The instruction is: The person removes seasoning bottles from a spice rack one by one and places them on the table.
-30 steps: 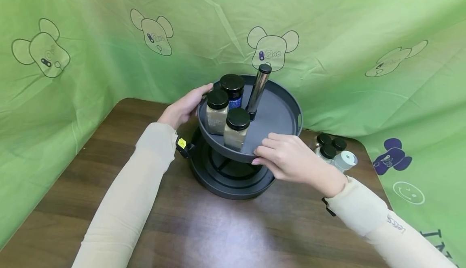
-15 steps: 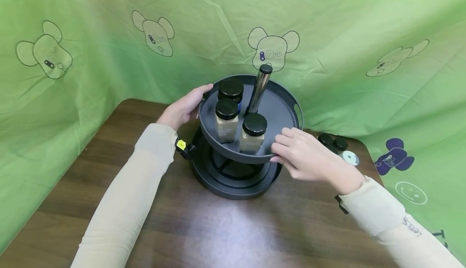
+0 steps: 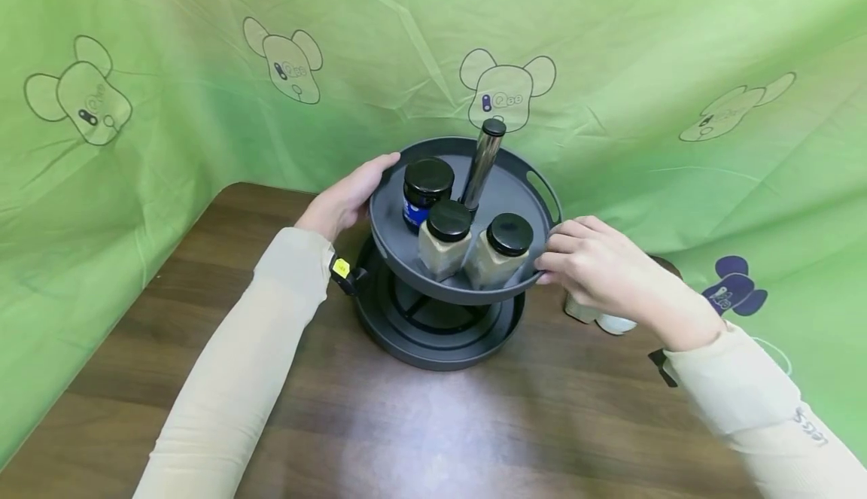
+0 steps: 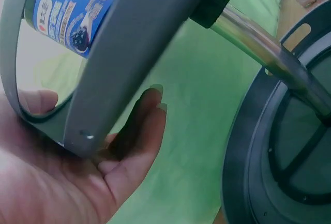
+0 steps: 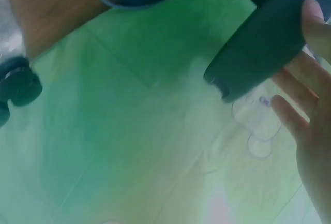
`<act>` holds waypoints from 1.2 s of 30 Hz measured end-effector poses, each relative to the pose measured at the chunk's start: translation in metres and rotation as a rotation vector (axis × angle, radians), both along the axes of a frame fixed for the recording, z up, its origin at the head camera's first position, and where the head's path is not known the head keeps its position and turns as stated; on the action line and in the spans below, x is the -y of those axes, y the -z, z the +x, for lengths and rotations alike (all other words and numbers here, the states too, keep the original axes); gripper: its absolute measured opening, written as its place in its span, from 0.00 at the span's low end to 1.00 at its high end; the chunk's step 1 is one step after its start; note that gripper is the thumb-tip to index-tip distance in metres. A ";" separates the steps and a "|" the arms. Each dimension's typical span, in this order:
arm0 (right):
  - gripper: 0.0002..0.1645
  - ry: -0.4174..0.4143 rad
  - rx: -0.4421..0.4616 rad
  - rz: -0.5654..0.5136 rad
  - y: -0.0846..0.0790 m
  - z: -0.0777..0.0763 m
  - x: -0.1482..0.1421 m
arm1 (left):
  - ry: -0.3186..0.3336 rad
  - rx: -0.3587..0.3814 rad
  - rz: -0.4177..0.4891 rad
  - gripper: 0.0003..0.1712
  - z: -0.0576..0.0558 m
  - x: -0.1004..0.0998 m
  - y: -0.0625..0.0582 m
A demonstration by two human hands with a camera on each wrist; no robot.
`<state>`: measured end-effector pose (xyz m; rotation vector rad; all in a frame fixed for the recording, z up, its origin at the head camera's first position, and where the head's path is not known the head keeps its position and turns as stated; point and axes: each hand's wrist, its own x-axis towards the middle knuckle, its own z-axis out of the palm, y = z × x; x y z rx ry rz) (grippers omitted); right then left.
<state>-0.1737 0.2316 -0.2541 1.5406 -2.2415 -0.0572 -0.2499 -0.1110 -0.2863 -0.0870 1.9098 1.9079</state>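
A dark grey two-tier lazy Susan [image 3: 433, 345] stands on the table, with its upper tray [image 3: 508, 183] around a metal post [image 3: 481, 164]. On that tray are a blue-labelled jar [image 3: 427, 187] and two square spice jars with black lids, one nearer the middle [image 3: 445, 239] and one nearer the right hand [image 3: 500, 251]. The left hand [image 3: 345, 198] cradles the tray's left rim; in the left wrist view its fingers [image 4: 147, 131] curve loosely apart from the underside. At the front right, the right hand [image 3: 603, 273] pinches the rim between thumb and fingers.
More jars stand on the brown table [image 3: 433, 439] at the right, mostly hidden behind the right hand; a pale jar [image 3: 579, 309] and a white lid [image 3: 615, 324] peek out. A green printed cloth [image 3: 379, 55] hangs close behind and at the sides.
The upper tray has turned, carrying its jars to the right along the front. The right hand has moved right with the rim, covering the jars at the side. The left hand has stayed put.
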 end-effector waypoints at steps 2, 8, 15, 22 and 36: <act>0.07 0.011 -0.003 0.023 -0.003 -0.003 -0.004 | -0.009 0.000 -0.007 0.30 0.000 -0.002 -0.001; 0.19 0.097 0.013 0.091 -0.008 -0.007 -0.011 | -0.026 0.000 -0.029 0.30 0.000 -0.003 -0.001; 0.19 0.255 0.156 -0.038 -0.013 -0.001 -0.011 | -0.043 0.006 -0.026 0.31 0.001 -0.004 0.001; 0.25 0.358 0.184 -0.213 -0.033 0.008 0.010 | -0.038 -0.007 -0.029 0.30 0.003 -0.003 0.000; 0.23 0.039 -0.142 -0.668 -0.023 0.052 0.106 | -0.039 -0.007 -0.065 0.32 0.003 -0.002 0.000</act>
